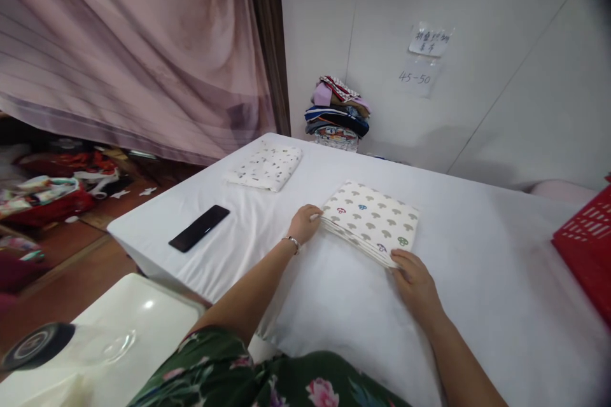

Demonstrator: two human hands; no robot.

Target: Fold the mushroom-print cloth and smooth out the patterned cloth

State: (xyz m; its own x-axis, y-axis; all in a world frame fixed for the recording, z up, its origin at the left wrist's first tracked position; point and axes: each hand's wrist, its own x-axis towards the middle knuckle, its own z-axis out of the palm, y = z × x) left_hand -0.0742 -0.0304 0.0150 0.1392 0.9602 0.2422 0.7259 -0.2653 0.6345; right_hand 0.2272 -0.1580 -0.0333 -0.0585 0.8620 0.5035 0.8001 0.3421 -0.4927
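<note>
A folded white cloth with a mushroom print [372, 219] lies on the white-covered table [477, 267]. My left hand [304, 222] grips its left corner, fingers curled around the stacked edge. My right hand [414, 280] pinches the near right corner of the same cloth. A bracelet sits on my left wrist. A second folded printed cloth [265, 166] lies farther back on the left of the table, away from both hands.
A black phone [199, 227] lies near the table's left edge. A stack of folded clothes [338, 113] rests against the back wall. A red basket [589, 241] stands at the right edge. A white stool [124, 324] and a pink curtain [133, 44] are at left.
</note>
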